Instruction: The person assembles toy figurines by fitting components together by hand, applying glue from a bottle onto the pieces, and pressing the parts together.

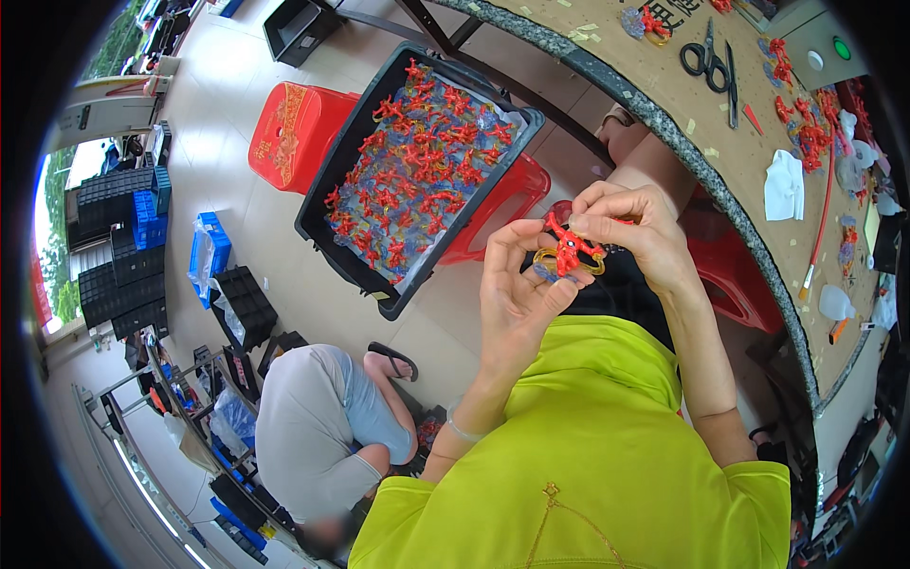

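Note:
A small red figurine point(569, 252) with a yellow ring and a bluish translucent base is held up between my two hands. My left hand point(517, 284) cups it from below, thumb against its base. With thumb and fingertips pinched at the figurine's upper part, my right hand point(633, 228) closes on it from the other side. Left of my hands, a black crate point(318, 204) holds many similar red figurines point(417, 171) with bluish bases, lying on a clear plastic liner.
Red plastic stools point(284, 133) support and flank the crate. At the right, the curved worktable point(730, 152) carries scissors point(706, 62), a red-handled brush point(817, 228), a white cloth point(784, 185) and more figurines. Another person point(322, 427) crouches at the lower left, near shelving and stacked crates point(118, 247).

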`<action>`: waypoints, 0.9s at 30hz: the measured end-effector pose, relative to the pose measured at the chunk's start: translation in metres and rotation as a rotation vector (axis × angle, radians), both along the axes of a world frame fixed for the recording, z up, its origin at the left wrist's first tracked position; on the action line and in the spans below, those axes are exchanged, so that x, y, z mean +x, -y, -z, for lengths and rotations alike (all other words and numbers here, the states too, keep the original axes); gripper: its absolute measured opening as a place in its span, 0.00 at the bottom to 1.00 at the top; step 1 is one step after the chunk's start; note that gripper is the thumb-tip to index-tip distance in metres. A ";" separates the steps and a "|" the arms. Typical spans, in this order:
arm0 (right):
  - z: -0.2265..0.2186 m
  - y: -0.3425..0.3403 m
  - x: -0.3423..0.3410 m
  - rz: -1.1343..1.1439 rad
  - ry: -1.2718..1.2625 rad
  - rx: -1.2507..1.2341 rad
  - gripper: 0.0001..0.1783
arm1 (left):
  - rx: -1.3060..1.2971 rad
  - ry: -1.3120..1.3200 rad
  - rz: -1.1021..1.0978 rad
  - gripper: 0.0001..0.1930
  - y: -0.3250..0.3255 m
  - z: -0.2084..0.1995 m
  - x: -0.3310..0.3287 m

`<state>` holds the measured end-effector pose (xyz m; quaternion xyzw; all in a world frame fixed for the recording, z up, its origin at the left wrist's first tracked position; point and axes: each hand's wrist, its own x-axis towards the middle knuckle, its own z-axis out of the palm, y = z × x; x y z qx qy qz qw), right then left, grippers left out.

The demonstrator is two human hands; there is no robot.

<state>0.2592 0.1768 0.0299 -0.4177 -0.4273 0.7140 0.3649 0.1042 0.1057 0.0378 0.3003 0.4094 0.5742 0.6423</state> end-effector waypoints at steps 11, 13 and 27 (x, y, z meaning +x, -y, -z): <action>-0.012 0.011 -0.001 0.076 0.206 0.373 0.06 | 0.047 -0.038 -0.104 0.29 -0.006 0.004 -0.004; -0.014 0.012 -0.007 0.108 0.212 0.380 0.06 | 0.013 0.009 -0.065 0.33 -0.006 0.004 -0.004; -0.015 0.010 -0.007 0.098 0.152 0.234 0.06 | -0.049 0.091 0.001 0.31 -0.001 0.003 -0.003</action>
